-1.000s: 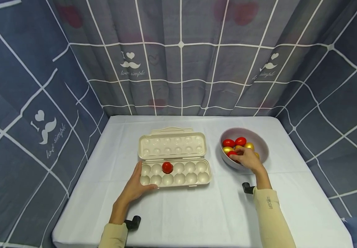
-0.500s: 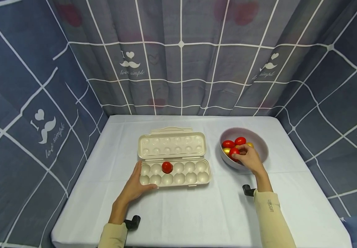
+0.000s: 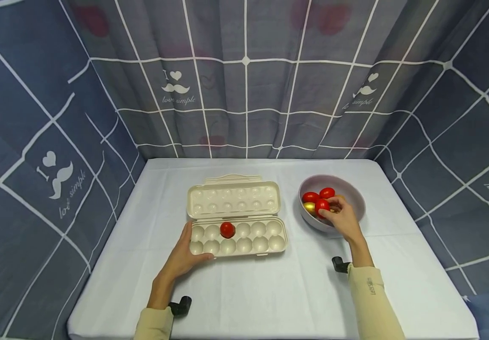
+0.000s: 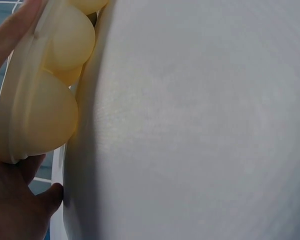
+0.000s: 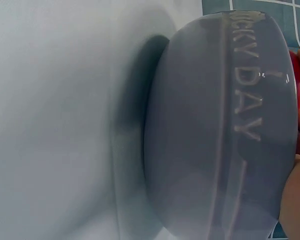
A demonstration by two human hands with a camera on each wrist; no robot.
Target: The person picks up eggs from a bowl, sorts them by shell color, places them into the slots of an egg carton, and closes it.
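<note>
1. One landmark for everything: the egg tray (image 3: 237,236), lying open on the white table (image 3: 270,293) with its long side running left to right across me and its lid folded flat on the far side.

2. To the right of the tray, apart from it, stands the grey bowl (image 3: 352,196). From the right wrist view its outer wall (image 5: 215,140) fills the picture, with raised lettering along it.

3. My left hand (image 3: 182,257) is at the tray's near left corner: fingers lie flat along the left end, thumb along the front edge, bracing it rather than gripping it. The left wrist view shows the tray's cups (image 4: 45,100) close against my palm.

4. My right hand (image 3: 342,219) is over the near side of the bowl, so it is far the nearer hand to the eggs there. Its fingertips pinch a red egg (image 3: 322,206), which sits just above the other eggs, inside the rim.

5. From that held egg, the tray's empty cups lie to the left and a little nearer to me.

6. One red egg in the tray (image 3: 227,229) sits in the far row, third cup from the left; the other cups show bare.

7. Left in the bowl I can see two more red eggs (image 3: 310,197) and a gold egg (image 3: 309,208); others may hide behind my fingers.
</note>
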